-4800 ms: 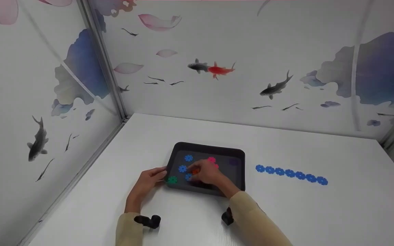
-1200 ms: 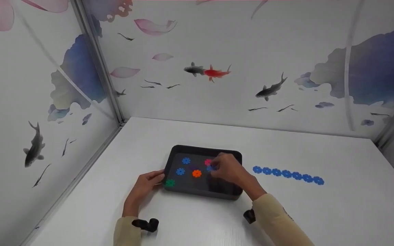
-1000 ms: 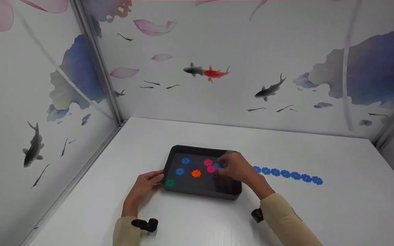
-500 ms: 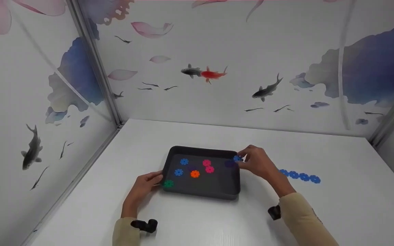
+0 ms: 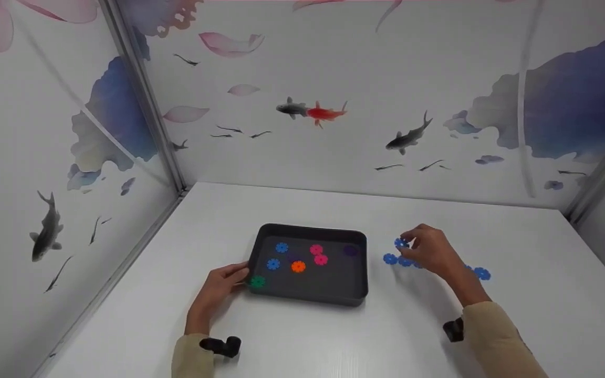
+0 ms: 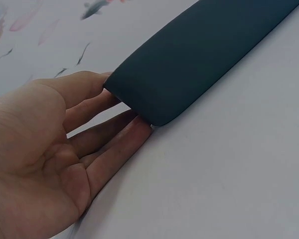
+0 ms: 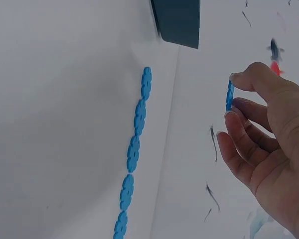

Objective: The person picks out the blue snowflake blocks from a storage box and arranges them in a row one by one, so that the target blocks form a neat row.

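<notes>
My right hand (image 5: 431, 251) pinches a blue flower-shaped snap disc (image 5: 400, 243) between thumb and fingertips, raised above the table. The right wrist view shows the same disc (image 7: 229, 95) edge-on. Below that hand lies a row of blue flower discs (image 5: 390, 259), partly hidden by hand and forearm. My left hand (image 5: 222, 287) touches the left side of the black tray (image 5: 308, 300), its fingers fairly straight against the outer wall (image 6: 154, 89). Inside the tray are blue discs (image 5: 281, 247), pink discs (image 5: 321, 260), an orange disc (image 5: 298, 266), a green disc (image 5: 258, 282) and a dark purple disc (image 5: 351, 251).
The tray and row share a white table (image 5: 302, 341), with a gap between them. Printed walls (image 5: 218, 157) enclose the table behind and at the left. Black wrist devices (image 5: 223, 346) are strapped at both sleeves.
My right hand has lifted a blue disc out of the tray and carried it right, over the left end of the row. The left hand keeps its place at the tray.
</notes>
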Available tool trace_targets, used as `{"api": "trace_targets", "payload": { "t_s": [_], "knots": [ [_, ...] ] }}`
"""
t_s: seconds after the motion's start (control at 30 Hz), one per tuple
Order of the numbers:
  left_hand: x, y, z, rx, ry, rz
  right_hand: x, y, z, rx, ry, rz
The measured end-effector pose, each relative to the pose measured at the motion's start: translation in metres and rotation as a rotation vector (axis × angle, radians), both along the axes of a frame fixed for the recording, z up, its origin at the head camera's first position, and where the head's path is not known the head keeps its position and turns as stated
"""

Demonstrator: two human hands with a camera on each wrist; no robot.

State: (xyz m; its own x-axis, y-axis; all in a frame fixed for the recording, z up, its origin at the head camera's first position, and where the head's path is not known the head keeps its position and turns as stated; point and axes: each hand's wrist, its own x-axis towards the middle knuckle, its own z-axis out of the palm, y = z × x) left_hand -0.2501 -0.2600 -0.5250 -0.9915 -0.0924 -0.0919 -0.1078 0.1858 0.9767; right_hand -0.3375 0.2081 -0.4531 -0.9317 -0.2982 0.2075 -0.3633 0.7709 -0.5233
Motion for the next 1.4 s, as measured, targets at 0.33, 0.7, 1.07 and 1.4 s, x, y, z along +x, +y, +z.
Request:
{"api": "trace_targets", "payload": {
  "t_s": [0.33, 0.7, 1.07, 1.4],
  "knots": [
    [0.000, 0.000, -0.001, 0.005, 0.004, 0.016, 0.005, 0.046, -0.004, -0.014, 0.001, -0.054],
    [0.000, 0.003, 0.000, -0.021, -0.010, 0.015, 0.015, 0.100, -0.011, 0.071, -0.045, -0.116],
    [0.001, -0.002, -0.001, -0.022, -0.002, 0.000, 0.022, 0.144, -0.022, 0.086, -0.089, -0.175],
    [-0.001, -0.001, -0.002, 0.003, -0.014, 0.007, 0.020, 0.179, -0.031, 0.111, -0.195, -0.225]
  ]
}}
